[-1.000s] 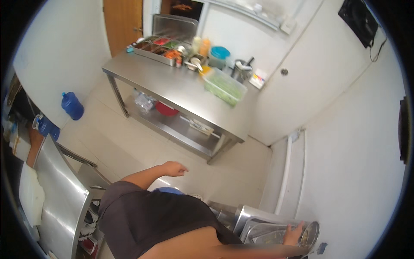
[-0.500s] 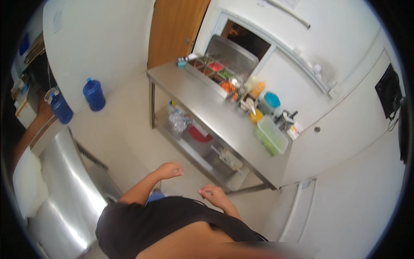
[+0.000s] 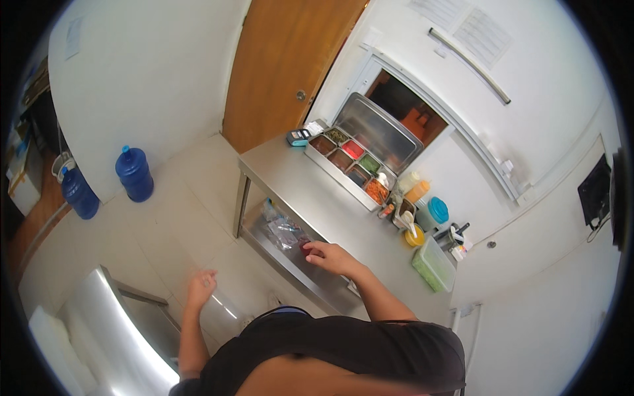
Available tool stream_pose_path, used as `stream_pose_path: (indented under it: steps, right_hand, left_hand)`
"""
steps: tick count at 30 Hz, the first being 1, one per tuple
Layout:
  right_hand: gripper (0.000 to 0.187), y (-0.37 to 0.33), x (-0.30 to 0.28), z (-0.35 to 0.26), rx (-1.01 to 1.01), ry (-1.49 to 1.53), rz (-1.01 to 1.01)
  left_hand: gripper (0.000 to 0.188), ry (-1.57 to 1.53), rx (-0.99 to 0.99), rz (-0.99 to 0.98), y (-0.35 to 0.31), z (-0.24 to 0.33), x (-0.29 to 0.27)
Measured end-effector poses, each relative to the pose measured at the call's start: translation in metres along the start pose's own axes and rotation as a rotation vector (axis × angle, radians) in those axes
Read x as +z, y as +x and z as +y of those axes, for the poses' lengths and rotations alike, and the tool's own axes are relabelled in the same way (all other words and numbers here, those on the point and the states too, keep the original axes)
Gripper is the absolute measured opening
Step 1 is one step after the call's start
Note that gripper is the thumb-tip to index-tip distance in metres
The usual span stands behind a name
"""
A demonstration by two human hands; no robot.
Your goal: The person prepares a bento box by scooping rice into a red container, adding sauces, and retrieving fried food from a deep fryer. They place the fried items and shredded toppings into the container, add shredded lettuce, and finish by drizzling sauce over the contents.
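My right hand (image 3: 331,258) hangs in front of the steel table's near edge, above the lower shelf. Its fingers are loosely bent and apart, with nothing seen in them. A dark red thing (image 3: 304,246) on the shelf shows just past its fingertips. My left hand (image 3: 201,288) is over the floor to the left, smeared by motion with its fingers curled. A thin bright streak (image 3: 224,307) shows beside it; whether it is held or a glint on the floor cannot be told. On the steel table (image 3: 284,178) sits a topping tray (image 3: 340,173) with several filled compartments and a raised lid.
Squeeze bottles (image 3: 417,191), a blue-lidded container (image 3: 434,212), a yellow tub (image 3: 414,235) and a clear box of chopped greens (image 3: 432,265) line the table's right. Blue water jugs (image 3: 135,175) stand on the floor. A steel counter (image 3: 109,330) is at lower left; a wooden door (image 3: 284,66) stands behind.
The view has shifted, and the steel table is closer. My right hand has risen toward the table edge, while my left hand has swung out to the left.
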State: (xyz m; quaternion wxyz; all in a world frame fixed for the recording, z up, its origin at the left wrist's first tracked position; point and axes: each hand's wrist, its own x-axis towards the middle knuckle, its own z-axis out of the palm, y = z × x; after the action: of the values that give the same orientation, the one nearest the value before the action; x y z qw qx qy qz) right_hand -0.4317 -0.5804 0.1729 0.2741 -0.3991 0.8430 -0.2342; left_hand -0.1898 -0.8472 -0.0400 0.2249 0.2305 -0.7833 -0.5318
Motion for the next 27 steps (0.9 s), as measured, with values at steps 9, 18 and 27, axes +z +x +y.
stream_pose_path:
  steps: [9, 18, 27]
  right_hand:
    - [0.042, 0.192, -0.02, 0.032, -0.183, -0.128, -0.195]
    - [0.041, 0.314, -0.05, 0.018, -0.269, -0.203, -0.332]
    - [0.039, 0.244, 0.007, 0.055, 0.16, -0.139, -0.013]
  left_hand:
    - [0.021, -0.057, -0.221, -0.007, 0.043, -0.065, 0.011]
    - [0.004, 0.175, -0.061, -0.008, 0.263, -0.026, -0.023]
    - [0.012, 0.224, 0.188, -0.711, 0.333, -0.037, 0.027]
